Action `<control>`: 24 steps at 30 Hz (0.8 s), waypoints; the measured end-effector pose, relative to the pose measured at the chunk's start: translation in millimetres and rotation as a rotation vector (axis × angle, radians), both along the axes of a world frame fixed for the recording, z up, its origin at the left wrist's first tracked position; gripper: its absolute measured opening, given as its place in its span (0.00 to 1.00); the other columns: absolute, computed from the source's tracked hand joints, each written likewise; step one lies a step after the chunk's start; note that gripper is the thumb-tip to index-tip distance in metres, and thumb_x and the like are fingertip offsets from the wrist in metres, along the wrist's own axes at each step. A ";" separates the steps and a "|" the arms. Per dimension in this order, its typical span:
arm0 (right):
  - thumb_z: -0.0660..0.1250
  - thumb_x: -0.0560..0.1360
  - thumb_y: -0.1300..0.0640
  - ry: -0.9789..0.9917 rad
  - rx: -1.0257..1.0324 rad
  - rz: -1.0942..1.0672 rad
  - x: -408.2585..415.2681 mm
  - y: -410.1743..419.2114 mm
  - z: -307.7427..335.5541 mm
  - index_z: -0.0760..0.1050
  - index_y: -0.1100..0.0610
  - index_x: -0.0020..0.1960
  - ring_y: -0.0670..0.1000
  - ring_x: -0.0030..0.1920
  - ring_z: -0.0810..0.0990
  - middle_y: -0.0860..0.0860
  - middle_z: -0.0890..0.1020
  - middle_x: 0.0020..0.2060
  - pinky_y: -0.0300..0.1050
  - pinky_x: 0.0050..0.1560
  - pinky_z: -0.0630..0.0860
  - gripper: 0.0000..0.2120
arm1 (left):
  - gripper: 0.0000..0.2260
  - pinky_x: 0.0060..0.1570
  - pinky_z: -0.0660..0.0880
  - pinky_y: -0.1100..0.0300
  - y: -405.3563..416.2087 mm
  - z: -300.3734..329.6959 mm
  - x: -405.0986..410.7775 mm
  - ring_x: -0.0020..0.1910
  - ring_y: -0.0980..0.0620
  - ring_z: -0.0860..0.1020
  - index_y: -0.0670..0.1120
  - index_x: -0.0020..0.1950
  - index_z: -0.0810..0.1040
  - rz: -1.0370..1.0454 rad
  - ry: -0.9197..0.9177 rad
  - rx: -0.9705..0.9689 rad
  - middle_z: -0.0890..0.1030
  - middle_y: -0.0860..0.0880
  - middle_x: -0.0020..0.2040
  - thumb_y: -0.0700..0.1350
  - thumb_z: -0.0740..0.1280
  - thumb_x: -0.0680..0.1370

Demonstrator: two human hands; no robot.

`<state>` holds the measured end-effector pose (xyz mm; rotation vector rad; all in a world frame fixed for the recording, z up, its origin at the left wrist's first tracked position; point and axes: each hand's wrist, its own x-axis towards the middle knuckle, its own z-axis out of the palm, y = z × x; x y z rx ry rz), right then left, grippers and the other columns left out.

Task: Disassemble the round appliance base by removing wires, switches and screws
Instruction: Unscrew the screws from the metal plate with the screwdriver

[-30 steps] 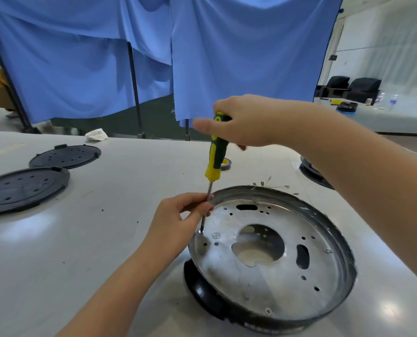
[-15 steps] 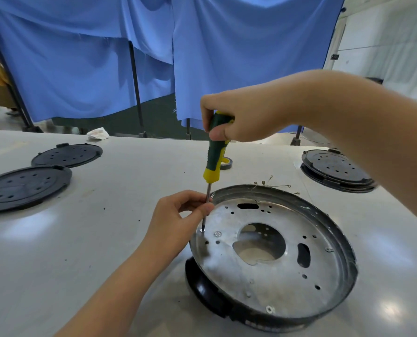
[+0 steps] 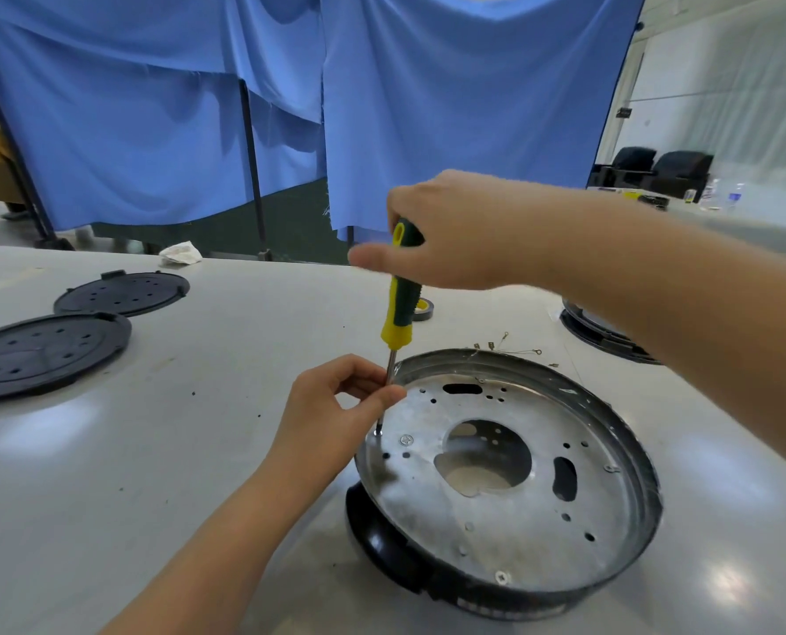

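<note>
With the round appliance base [image 3: 510,478] sitting tilted on the tabletop [image 3: 162,451], the right hand [image 3: 455,236] wraps its grip round the screwdriver [image 3: 398,304] handle, tip down on a screw [image 3: 378,432] near the plate's left edge. The left hand [image 3: 336,410] pinches the shaft, steadying it. Best kept upright, pressing firmly so the tip won't slip out.

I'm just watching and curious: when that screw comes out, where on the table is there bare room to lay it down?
The widest bare patch of the table lies between the two black perforated discs and the left hand. The near left corner is bare too. Behind the round base it is crowded: loose wires, a tape roll and another black base.
</note>
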<state>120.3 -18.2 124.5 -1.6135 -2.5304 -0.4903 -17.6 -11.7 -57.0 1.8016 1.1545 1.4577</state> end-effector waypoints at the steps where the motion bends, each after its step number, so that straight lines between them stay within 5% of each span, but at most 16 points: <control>1: 0.48 0.75 0.31 -0.101 0.138 -0.051 -1.6 0.3 -2.5 0.70 0.55 0.41 0.48 0.29 0.69 0.50 0.71 0.31 0.42 0.28 0.59 0.28 | 0.07 0.40 0.74 0.73 0.3 0.0 0.5 0.36 0.61 0.80 0.52 0.38 0.82 -0.003 0.010 0.007 0.83 0.58 0.36 0.43 0.77 0.68; 5: 0.45 0.80 0.38 -0.235 0.313 -0.063 -7.3 0.9 -5.9 0.64 0.57 0.35 0.49 0.26 0.65 0.51 0.68 0.27 0.41 0.27 0.55 0.26 | 0.07 0.41 0.74 0.73 -0.4 -1.1 -0.7 0.37 0.61 0.81 0.54 0.39 0.81 -0.004 0.023 0.025 0.83 0.59 0.37 0.43 0.77 0.68; 10: 0.51 0.82 0.47 0.005 -0.016 0.055 -7.9 -0.5 -2.6 0.63 0.55 0.50 0.47 0.30 0.66 0.50 0.70 0.33 0.41 0.29 0.59 0.11 | 0.05 0.45 0.74 0.72 -2.6 -3.3 -1.1 0.41 0.61 0.81 0.51 0.44 0.83 0.001 0.015 0.029 0.84 0.58 0.40 0.43 0.75 0.70; 15: 0.55 0.81 0.55 0.095 -0.175 0.116 -8.5 -0.8 -0.6 0.64 0.53 0.54 0.46 0.34 0.67 0.50 0.72 0.44 0.38 0.31 0.61 0.03 | 0.08 0.48 0.75 0.72 -4.8 -1.8 -1.4 0.44 0.61 0.81 0.54 0.48 0.83 -0.024 0.023 0.034 0.84 0.59 0.42 0.42 0.72 0.73; 19: 0.59 0.77 0.64 0.112 -0.279 0.128 0.2 -6.9 11.8 0.70 0.47 0.53 0.44 0.37 0.71 0.42 0.69 0.44 0.32 0.31 0.65 0.13 | 0.10 0.48 0.74 0.72 -5.9 0.3 -1.3 0.43 0.62 0.82 0.57 0.50 0.81 -0.058 0.027 0.043 0.84 0.60 0.42 0.40 0.68 0.76; 24: 0.58 0.72 0.71 0.215 -0.319 0.228 0.4 -8.9 9.5 0.76 0.45 0.50 0.48 0.48 0.77 0.45 0.76 0.48 0.46 0.49 0.78 0.22 | 0.10 0.43 0.75 0.73 -6.0 0.2 -1.7 0.40 0.60 0.83 0.54 0.48 0.81 -0.080 -0.007 0.017 0.85 0.59 0.40 0.38 0.67 0.77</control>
